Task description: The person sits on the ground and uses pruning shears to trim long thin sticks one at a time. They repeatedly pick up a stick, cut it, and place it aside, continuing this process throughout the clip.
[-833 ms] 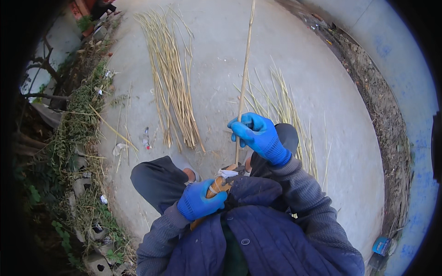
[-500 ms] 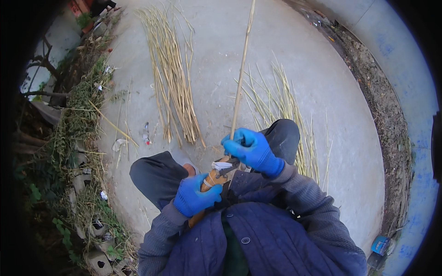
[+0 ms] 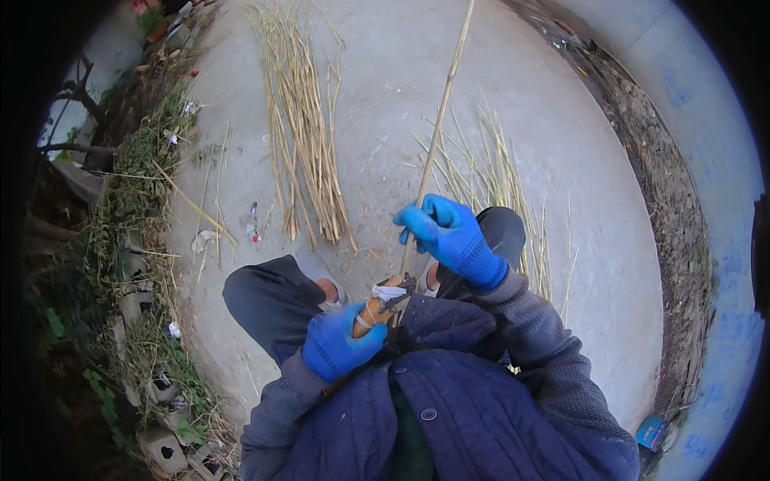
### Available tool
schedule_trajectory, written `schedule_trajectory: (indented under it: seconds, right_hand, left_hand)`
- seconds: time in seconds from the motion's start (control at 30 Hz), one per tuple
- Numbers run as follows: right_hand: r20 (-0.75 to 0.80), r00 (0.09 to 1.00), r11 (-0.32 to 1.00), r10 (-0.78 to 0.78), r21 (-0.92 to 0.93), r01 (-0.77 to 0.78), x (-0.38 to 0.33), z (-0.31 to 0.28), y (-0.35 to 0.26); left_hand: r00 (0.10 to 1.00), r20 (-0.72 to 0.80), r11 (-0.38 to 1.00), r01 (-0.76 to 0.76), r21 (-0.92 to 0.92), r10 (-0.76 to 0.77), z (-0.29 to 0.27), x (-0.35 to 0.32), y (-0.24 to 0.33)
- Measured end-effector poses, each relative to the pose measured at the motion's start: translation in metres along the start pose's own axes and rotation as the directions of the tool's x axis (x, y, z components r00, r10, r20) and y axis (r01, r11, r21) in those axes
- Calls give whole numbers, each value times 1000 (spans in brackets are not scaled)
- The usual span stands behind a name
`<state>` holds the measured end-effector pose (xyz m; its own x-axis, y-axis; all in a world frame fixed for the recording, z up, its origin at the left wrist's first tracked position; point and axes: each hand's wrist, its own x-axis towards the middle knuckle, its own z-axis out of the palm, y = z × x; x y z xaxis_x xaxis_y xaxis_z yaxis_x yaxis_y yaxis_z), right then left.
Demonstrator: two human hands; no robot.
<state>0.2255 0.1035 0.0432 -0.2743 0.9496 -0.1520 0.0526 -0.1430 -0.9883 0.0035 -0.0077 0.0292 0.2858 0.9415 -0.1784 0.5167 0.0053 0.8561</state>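
Note:
My left hand (image 3: pixel 345 341), in a blue glove, is closed around a wooden tool (image 3: pixel 370 317) with a thick rounded body. Pale string is wound about it, and a white strip of cloth (image 3: pixel 390 293) is tied at its dark far end. In front of my right knee, my blue-gloved right hand (image 3: pixel 451 238) grips a long thin stalk (image 3: pixel 446 104). The stalk slants up and away to the right, and its lower end meets the tool's dark end. Exactly how the two touch there is too small to tell. My lap and sleeve hide the tool's near end.
A bundle of tan stalks (image 3: pixel 303 144) lies ahead on the concrete floor (image 3: pixel 377 96). Paler, thinner stalks (image 3: pixel 505 168) are spread beyond my right knee. Weeds and broken blocks (image 3: pixel 164 453) line the left edge; a dirt strip and pale wall (image 3: pixel 722 240) bound the right.
My right hand has moved up and slightly right, away from the tool's end. The stalk's upper part leans farther right. My left hand keeps its hold on the tool.

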Motion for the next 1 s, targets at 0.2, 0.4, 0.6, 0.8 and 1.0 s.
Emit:
schedule_trajectory:
  seconds: [0.2,0.4,0.6,0.8,1.0]
  right_hand:
    - [66,997,931,40,-365,-13,-29,8,10]
    - [45,999,999,-4,-46,6,-1,-6,-19]
    - [151,988,966,-34,-247,71,5,7,-16]
    - [-77,823,776,-562,-392,494,-8,9,0]
    - [40,932,886,-361,-297,356,-34,34,31]
  left_hand:
    - [999,19,999,-37,-11,37,-1,4,-1]
    - [996,-22,995,-82,64,84,-1,8,4]
    - [996,-87,996,11,-94,-19,-10,20,10]
    - [989,-114,921,42,-388,-93,-31,44,30]
    - [987,-104,848,51,-527,-125,-27,65,42]
